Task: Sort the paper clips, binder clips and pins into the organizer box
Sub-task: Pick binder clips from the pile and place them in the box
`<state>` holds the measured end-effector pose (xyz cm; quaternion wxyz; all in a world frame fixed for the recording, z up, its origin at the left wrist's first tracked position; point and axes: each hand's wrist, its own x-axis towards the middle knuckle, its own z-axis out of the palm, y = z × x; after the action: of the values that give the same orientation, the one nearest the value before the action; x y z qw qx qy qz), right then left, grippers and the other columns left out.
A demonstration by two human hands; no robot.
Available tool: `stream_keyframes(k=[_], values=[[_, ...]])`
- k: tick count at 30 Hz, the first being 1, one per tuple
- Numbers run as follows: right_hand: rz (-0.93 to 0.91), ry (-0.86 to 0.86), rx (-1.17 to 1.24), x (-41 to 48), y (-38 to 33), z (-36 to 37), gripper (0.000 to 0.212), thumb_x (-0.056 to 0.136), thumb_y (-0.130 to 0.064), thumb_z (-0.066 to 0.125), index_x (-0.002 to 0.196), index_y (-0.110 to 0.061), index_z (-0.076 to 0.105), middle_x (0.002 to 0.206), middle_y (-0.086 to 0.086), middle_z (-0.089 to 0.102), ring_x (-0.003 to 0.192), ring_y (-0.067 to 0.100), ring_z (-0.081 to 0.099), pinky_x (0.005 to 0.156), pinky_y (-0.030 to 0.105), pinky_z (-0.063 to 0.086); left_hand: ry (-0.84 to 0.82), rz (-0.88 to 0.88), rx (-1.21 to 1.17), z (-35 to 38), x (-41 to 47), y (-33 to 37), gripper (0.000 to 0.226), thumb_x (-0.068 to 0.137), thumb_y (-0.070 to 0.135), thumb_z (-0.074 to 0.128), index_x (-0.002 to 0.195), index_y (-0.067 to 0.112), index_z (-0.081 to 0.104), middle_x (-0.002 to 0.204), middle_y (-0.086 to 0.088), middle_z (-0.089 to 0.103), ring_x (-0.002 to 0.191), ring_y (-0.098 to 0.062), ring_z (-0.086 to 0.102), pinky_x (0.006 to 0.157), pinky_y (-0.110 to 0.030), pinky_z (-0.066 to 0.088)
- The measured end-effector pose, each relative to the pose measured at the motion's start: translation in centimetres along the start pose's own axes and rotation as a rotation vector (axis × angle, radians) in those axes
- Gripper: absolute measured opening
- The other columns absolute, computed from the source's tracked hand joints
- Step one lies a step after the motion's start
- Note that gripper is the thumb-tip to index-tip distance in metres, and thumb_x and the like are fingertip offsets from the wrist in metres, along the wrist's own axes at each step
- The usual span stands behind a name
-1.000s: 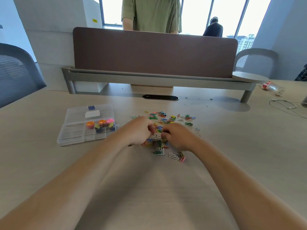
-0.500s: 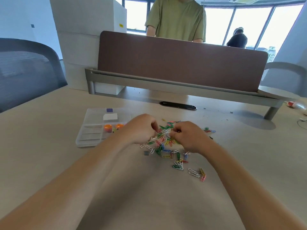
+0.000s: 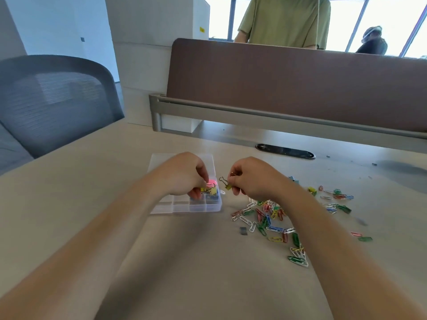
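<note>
The left hand [image 3: 184,175] is covering the organizer box [image 3: 184,207] from above, blocking its rear compartments; only the near row is lying open. The right hand [image 3: 250,177] is hanging just beside the box's right edge. Scattered paper clips [image 3: 268,218] are cluttering the table [image 3: 196,262] right of the box, while the near tabletop is lying bare.

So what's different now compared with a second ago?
Both hands left the paper clip pile. The left hand moved over the organizer box; the right hand lifted a yellow binder clip toward it. Box and pile stayed put.
</note>
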<state>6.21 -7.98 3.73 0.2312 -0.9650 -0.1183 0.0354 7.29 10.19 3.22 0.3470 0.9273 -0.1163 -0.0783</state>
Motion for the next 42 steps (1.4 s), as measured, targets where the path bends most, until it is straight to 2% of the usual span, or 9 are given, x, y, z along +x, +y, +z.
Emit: stream_keyframes(k=[6,10,15,18,21,27,32,38,42], values=[[-0.034,-0.025,-0.025,1.2,-0.7,0.7,0.022,0.099,-0.014,0.050,0.092,-0.014,0.071,0.071,-0.004,0.065,0.053,0.002,0.048,0.051,0.019,0.033,-0.001,-0.003,0.062,0.6,0.5,-0.8,0.010,0.083,0.007,0.063,0.076,0.014,0.066,0.061,-0.004,0.068,0.051,-0.013,0.062,0.056,-0.024,0.049],[-0.030,-0.004,-0.066,1.7,-0.5,0.9,0.027,0.100,-0.016,0.049,0.079,-0.014,0.067,0.072,-0.001,0.063,0.058,0.007,0.050,0.053,0.020,0.034,0.015,0.014,0.085,1.3,0.6,-0.9,0.010,0.081,0.010,0.064,0.075,0.017,0.066,0.054,0.003,0.065,0.043,-0.005,0.056,0.052,-0.022,0.047],[-0.006,0.012,-0.057,2.3,-0.1,1.7,0.029,0.099,-0.020,0.051,0.088,-0.003,0.071,0.088,0.014,0.069,0.073,0.022,0.059,0.063,0.030,0.044,0.046,0.054,0.161,2.1,0.6,-0.5,0.010,0.081,0.009,0.063,0.073,0.013,0.065,0.063,-0.002,0.064,0.056,-0.015,0.058,0.054,-0.025,0.044],[-0.009,0.036,-0.050,2.3,-0.3,1.9,0.032,0.099,-0.026,0.053,0.089,-0.003,0.073,0.089,0.017,0.070,0.073,0.025,0.058,0.058,0.028,0.040,0.071,0.056,0.182,2.0,0.5,-0.6,0.016,0.080,0.008,0.062,0.068,0.018,0.062,0.063,0.004,0.059,0.060,-0.013,0.055,0.050,-0.024,0.035],[-0.009,0.050,-0.053,2.3,-0.3,1.8,0.034,0.099,-0.030,0.055,0.089,-0.003,0.073,0.090,0.020,0.070,0.081,0.033,0.063,0.062,0.031,0.043,0.075,0.058,0.192,2.4,0.4,-0.6,0.010,0.080,0.008,0.061,0.072,0.014,0.064,0.070,-0.004,0.064,0.066,-0.019,0.057,0.052,-0.024,0.038],[0.010,0.034,-0.065,2.2,0.2,1.6,0.030,0.099,-0.026,0.054,0.089,-0.005,0.073,0.084,0.012,0.071,0.077,0.025,0.064,0.063,0.029,0.045,0.101,0.077,0.235,2.7,0.5,-0.6,0.020,0.079,0.008,0.061,0.062,0.019,0.057,0.074,-0.004,0.063,0.071,-0.020,0.057,0.053,-0.024,0.038],[-0.002,0.055,-0.042,2.3,0.4,1.4,0.022,0.099,-0.019,0.053,0.097,-0.011,0.073,0.075,-0.007,0.060,0.069,0.009,0.055,0.055,0.019,0.037,0.100,0.083,0.273,3.2,0.5,-0.4,0.010,0.081,0.007,0.059,0.071,0.009,0.062,0.082,-0.010,0.064,0.071,-0.022,0.052,0.057,-0.026,0.039],[0.012,0.038,-0.060,2.4,0.4,1.6,0.025,0.100,-0.017,0.051,0.096,-0.005,0.073,0.077,0.002,0.065,0.068,0.014,0.056,0.053,0.021,0.036,0.132,0.086,0.344,3.4,0.7,-0.2,0.015,0.085,0.007,0.055,0.089,0.001,0.068,0.094,-0.017,0.067,0.078,-0.024,0.056,0.064,-0.026,0.040],[0.047,0.050,-0.034,2.4,0.5,1.6,0.032,0.095,-0.015,0.051,0.091,0.012,0.068,0.092,0.030,0.067,0.060,0.020,0.046,0.055,0.029,0.035,0.146,0.082,0.389,3.5,0.8,-0.1,0.018,0.086,0.006,0.053,0.092,0.000,0.069,0.096,-0.018,0.068,0.079,-0.024,0.056,0.062,-0.026,0.038]])
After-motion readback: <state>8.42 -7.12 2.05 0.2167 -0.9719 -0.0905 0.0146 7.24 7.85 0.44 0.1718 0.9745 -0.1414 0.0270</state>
